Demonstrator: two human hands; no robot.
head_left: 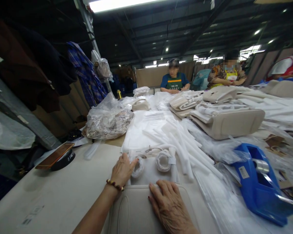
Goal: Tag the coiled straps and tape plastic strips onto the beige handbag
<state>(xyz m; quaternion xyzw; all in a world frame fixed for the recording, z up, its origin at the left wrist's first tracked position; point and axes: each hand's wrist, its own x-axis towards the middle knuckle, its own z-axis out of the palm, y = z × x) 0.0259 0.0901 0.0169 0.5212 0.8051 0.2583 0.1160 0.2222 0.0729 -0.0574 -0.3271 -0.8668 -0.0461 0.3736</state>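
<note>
A beige bag (136, 208) lies on the table in front of me, a thin cord loop on its left part. My right hand (167, 201) rests flat on it, fingers spread over its far edge. Beyond that edge are two coils wrapped in white, a left coil (138, 167) and a right coil (163, 161), on a pale panel (148, 172). My left hand (122, 170), with a beaded bracelet on the wrist, is beside the left coil. Its thumb is apart from the fingers and touches the coil; the other fingertips are partly hidden.
White foam strips (178, 143) and sheets spread beyond the coils. On the right stand a blue tape dispenser (261, 188) and stacked beige bags (236, 123). At left are a plastic-wrapped bundle (107, 122), a phone (55, 156) and a black roll (63, 161). Several co-workers sit across the table.
</note>
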